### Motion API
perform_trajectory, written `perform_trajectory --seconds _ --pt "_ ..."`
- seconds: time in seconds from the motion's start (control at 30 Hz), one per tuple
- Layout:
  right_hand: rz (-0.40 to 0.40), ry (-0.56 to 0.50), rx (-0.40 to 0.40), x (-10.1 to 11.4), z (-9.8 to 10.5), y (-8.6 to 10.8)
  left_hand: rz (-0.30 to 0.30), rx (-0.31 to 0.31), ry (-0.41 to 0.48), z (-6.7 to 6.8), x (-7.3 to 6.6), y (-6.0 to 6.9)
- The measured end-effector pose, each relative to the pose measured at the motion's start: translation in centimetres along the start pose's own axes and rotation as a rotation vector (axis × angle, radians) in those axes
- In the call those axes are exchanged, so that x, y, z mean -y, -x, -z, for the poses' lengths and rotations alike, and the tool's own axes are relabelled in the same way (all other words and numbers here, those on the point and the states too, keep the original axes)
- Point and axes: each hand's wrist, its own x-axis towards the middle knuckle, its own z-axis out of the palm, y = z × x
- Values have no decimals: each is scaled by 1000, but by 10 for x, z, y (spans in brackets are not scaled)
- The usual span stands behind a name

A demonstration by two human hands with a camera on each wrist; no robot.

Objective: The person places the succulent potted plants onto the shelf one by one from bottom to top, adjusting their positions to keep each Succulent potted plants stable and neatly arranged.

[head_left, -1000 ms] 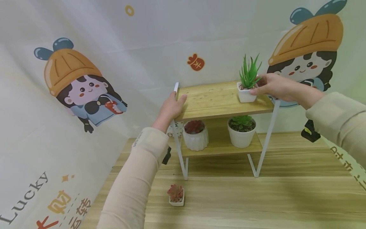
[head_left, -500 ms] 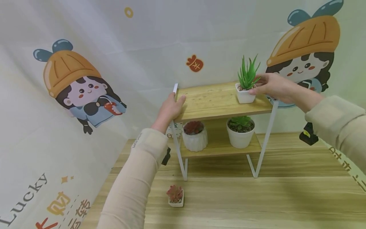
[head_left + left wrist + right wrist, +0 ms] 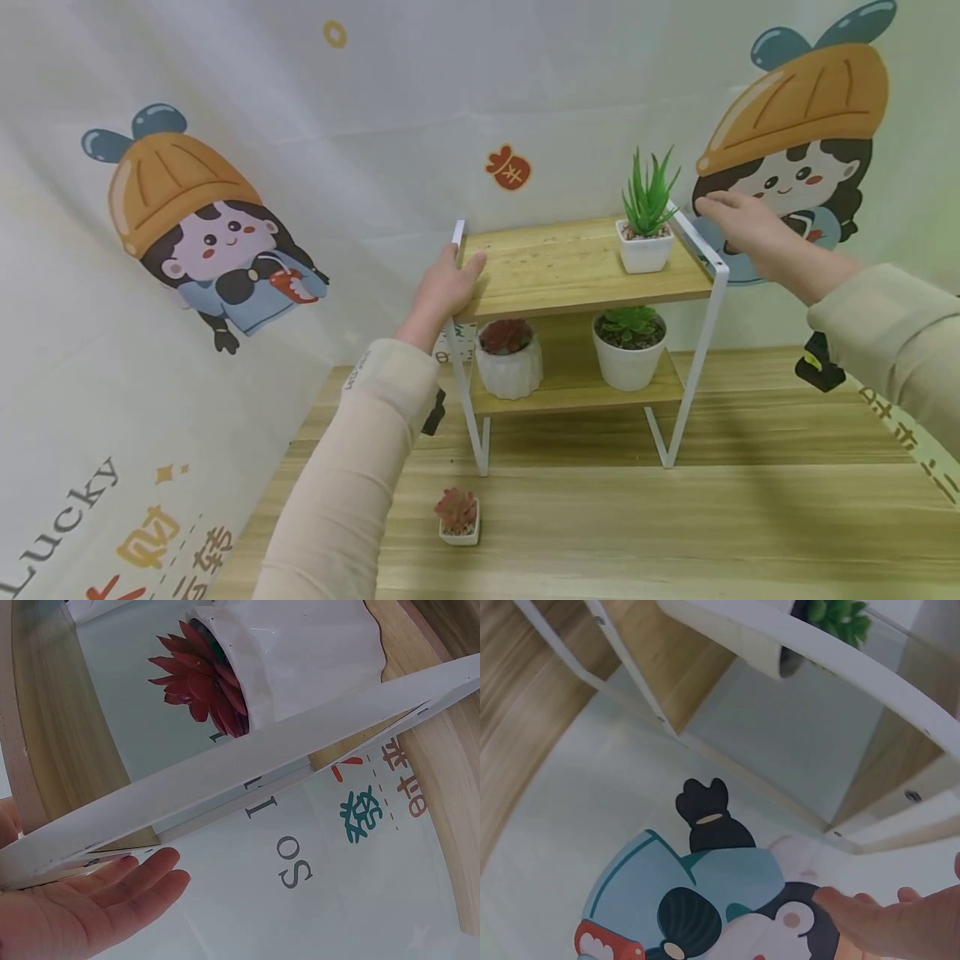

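In the head view a two-tier wooden shelf (image 3: 577, 265) with a white metal frame stands on the table. My left hand (image 3: 444, 287) holds the left end of its upper board, thumb over the top and fingers outside the frame. On the upper board's right part sits a potted aloe (image 3: 647, 223) in a square white pot. My right hand (image 3: 750, 229) is in the air just right of the shelf, fingers extended, touching nothing. The lower board carries a red succulent (image 3: 510, 360) in a ribbed white pot and a green succulent (image 3: 630, 348) in a round white pot.
A small red succulent (image 3: 458, 517) in a square white pot stands on the wooden table (image 3: 675, 533), in front of the shelf's left leg. Behind and beside the table hangs a white printed cloth (image 3: 390, 108) with cartoon figures.
My right hand has let go of the aloe's pot and moved off to the right. The aloe stays on the upper board; my left hand keeps its place on the shelf.
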Motion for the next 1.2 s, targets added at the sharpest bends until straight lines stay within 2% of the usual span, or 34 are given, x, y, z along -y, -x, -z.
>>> perform_trajectory --seconds 0.1,0.2,0.47,0.6,0.7,0.77,0.87,0.97,1.07,1.2 --pt "-7 90 32 -1 -8 -1 6 2 2 0 0 -1" --pt "-21 131 67 -2 -13 -2 6 4 -7 0 0 0" --pt "-27 116 100 -6 -13 1 6 2 6 -4 -1 0" --pt "-16 113 120 -5 -15 1 1 -63 52 -5 3 0" --pt "-12 133 115 -3 -17 -1 -34 -110 123 -4 9 3" --pt "-9 151 107 -2 -19 -3 -79 -125 180 -3 15 8" --pt "-6 176 94 -1 -20 -3 -160 -119 276 -5 31 23" --pt "-6 187 86 -1 -20 -3 -209 -105 339 -13 58 43" --pt "-5 180 94 -1 -20 -3 -189 -70 360 -27 95 63" --pt "2 175 101 -1 -21 -3 -112 37 336 -52 159 90"
